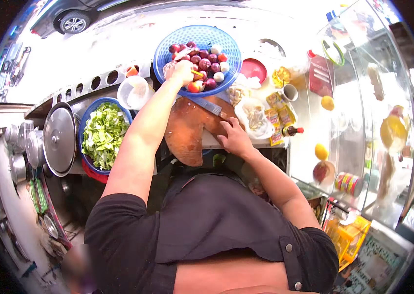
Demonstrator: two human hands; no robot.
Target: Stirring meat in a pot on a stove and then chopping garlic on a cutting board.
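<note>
My left hand [183, 73] reaches into a blue plastic basket [234, 55] of red onions [204, 64], with several white onions and tomatoes among them. Its fingers are mostly hidden, and a thin yellow thing [197, 73] shows beside them; what it grips is unclear. My right hand [237, 137] rests with fingers apart at the right side of a brown wooden cutting board [185, 128]. Just beyond its fingertips is the wooden handle of a broad-bladed knife [208, 106]. That blade lies on the board, pointing towards the basket.
Chopped lettuce fills a blue basin [129, 117] on the left, beside a lidded metal pot [59, 139] and a white plastic tub [133, 93]. To the right are a bag of garlic [254, 117], seasoning packets [280, 110], a sauce bottle [292, 131] and a glass display case [346, 110].
</note>
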